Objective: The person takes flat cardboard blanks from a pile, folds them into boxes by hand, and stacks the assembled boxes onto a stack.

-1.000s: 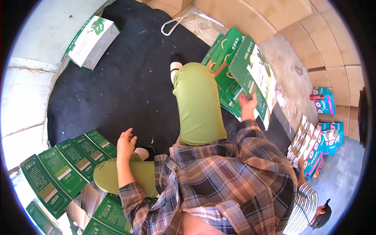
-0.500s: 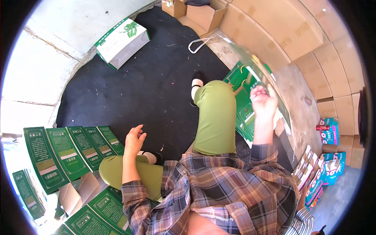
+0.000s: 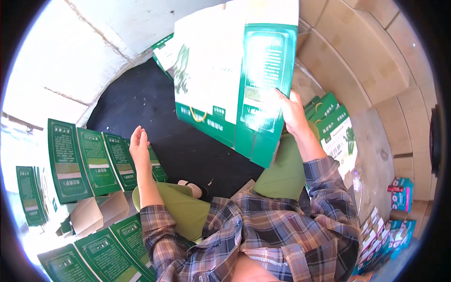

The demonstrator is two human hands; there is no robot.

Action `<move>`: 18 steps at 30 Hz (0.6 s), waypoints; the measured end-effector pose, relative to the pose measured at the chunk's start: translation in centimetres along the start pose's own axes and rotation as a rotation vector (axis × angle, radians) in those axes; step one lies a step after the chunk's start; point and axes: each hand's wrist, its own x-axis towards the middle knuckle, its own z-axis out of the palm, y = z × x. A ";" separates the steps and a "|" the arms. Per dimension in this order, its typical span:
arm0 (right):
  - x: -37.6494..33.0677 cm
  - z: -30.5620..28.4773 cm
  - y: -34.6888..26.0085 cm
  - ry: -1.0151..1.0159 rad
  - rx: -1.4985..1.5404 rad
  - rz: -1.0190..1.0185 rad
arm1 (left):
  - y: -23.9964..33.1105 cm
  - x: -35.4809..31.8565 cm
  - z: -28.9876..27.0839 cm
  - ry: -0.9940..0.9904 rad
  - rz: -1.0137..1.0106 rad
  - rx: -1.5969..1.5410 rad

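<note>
My right hand (image 3: 295,115) grips a flattened green-and-white carton (image 3: 211,66) by its green side panel, thumb on the near face. The carton is tilted up in front of me over the black mat, with a short yellow cord loop on its lower part. My left hand (image 3: 139,145) is raised with fingers extended and holds nothing. Just left of it stands a row of green cartons (image 3: 96,160), and more green cartons (image 3: 101,246) with brown inner flaps sit nearer me. Beside my right knee lie flat green-and-white cartons (image 3: 336,136) in an overlapping pile.
A closed green-and-white box (image 3: 162,54) at the far side is partly hidden behind the raised carton. Brown cardboard boxes (image 3: 361,51) are stacked along the right. Teal packages (image 3: 401,195) stand at the lower right. Black mat (image 3: 127,103) covers the floor, beside a pale wall.
My right hand has brought a flat carton from the pile on the right to the front, where it now shows broadly. My left hand has shifted slightly left, and the view has turned.
</note>
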 end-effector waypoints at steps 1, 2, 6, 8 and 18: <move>0.7 0.5 -0.1 -0.022 0.004 -0.004 | -0.4 0.8 -0.6 0.023 0.002 -0.004; 1.4 1.1 -0.3 -0.093 0.065 0.017 | -0.9 1.5 -1.2 0.071 -0.044 -0.031; 3.0 2.6 -0.5 -0.313 0.066 -0.007 | -1.2 3.4 -3.7 0.244 -0.171 -0.162; 3.6 2.8 -0.6 -0.390 0.080 -0.014 | -1.5 4.0 -4.9 0.317 -0.142 -0.340; 10.0 1.9 4.6 0.082 -0.528 -0.362 | -2.1 3.8 -4.4 0.035 0.067 -0.778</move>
